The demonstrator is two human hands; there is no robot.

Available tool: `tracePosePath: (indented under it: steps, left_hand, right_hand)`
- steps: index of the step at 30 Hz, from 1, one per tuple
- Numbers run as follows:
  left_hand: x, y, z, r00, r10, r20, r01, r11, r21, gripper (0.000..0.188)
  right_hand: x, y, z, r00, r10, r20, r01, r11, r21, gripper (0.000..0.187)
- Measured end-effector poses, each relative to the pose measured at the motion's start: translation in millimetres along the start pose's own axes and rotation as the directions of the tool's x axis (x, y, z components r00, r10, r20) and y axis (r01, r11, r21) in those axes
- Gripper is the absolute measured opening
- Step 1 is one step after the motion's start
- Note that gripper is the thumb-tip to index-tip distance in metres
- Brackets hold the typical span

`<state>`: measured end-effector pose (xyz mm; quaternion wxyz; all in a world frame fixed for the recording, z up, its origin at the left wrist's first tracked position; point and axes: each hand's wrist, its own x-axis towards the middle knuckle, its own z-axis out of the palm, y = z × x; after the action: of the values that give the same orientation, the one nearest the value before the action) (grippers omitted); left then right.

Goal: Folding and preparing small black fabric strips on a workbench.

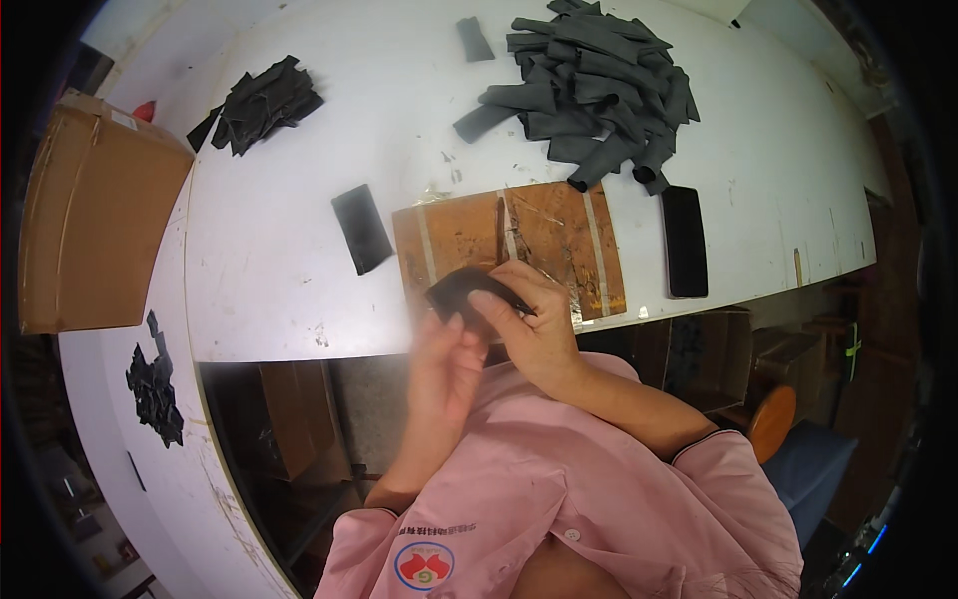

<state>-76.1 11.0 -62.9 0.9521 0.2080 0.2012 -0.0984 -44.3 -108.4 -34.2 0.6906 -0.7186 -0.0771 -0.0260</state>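
Observation:
Both hands meet at the near edge of a brown wooden board (544,225) on the white table (299,250). My left hand (447,364) and my right hand (534,319) hold one flat black piece of material (461,286) between them, fingers pinching its lower edge. Whether a tool is in my right hand is hidden. A thin dark tool (501,230) lies on the board just beyond the hands.
A big heap of grey tube-like pieces (594,90) lies at the far right, one loose piece (475,40) beside it. A pile of black scraps (261,102) sits far left. A black flat piece (361,228), a black phone (685,240), a cardboard box (95,215) and black offcuts (155,384) are around.

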Motion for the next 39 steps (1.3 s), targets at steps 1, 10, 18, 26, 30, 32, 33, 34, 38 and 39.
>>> tracePosePath:
  steps: [1, 10, 18, 26, 30, 32, 33, 34, 38, 39]
  left_hand:
    - [2, -1, -1, 0.999, -0.043, 0.01, 0.043, 0.998, 0.035, 0.033]
    - [-19, -1, 38, 0.933, 0.354, 0.067, -0.293, 0.636, 0.714, 0.021]
    - [-14, 6, 47, 0.973, 0.229, 0.031, -0.171, 0.622, 0.764, 0.017]
    - [-9, 8, 51, 0.989, 0.031, -0.141, 0.048, 0.848, 0.527, 0.006]
    - [-7, 7, 49, 0.991, 0.029, -0.131, 0.044, 0.851, 0.523, 0.003]
    - [-7, 5, 48, 0.987, 0.062, -0.147, 0.031, 0.83, 0.557, 0.004]
    - [-8, 4, 47, 0.987, 0.061, -0.148, 0.032, 0.829, 0.558, 0.004]
    - [-8, 3, 46, 0.988, 0.071, -0.14, 0.022, 0.82, 0.572, 0.004]
    - [-7, 1, 42, 0.986, 0.079, -0.147, 0.026, 0.797, 0.603, 0.005]
    - [-7, 1, 42, 0.986, 0.078, -0.148, 0.027, 0.798, 0.603, 0.005]
  right_hand:
    - [1, 1, 1, 0.998, -0.036, -0.054, 0.034, 0.999, -0.033, 0.011]
    - [2, 7, -21, 0.961, -0.274, -0.035, 0.224, 0.848, -0.48, 0.02]
    - [2, 14, -28, 0.908, -0.406, 0.101, 0.38, 0.7, -0.605, 0.02]
    - [6, 20, -31, 0.854, -0.492, 0.167, 0.457, 0.557, -0.694, 0.018]
    - [5, 20, -33, 0.832, -0.513, 0.213, 0.48, 0.472, -0.74, 0.014]
    - [5, 19, -35, 0.827, -0.51, 0.235, 0.487, 0.442, -0.754, 0.013]
    - [5, 18, -35, 0.821, -0.51, 0.259, 0.496, 0.409, -0.766, 0.012]
    - [5, 19, -35, 0.822, -0.508, 0.258, 0.494, 0.41, -0.767, 0.012]
    - [5, 26, -34, 0.798, -0.538, 0.27, 0.504, 0.353, -0.788, 0.012]
    - [5, 27, -34, 0.779, -0.568, 0.267, 0.509, 0.325, -0.797, 0.012]
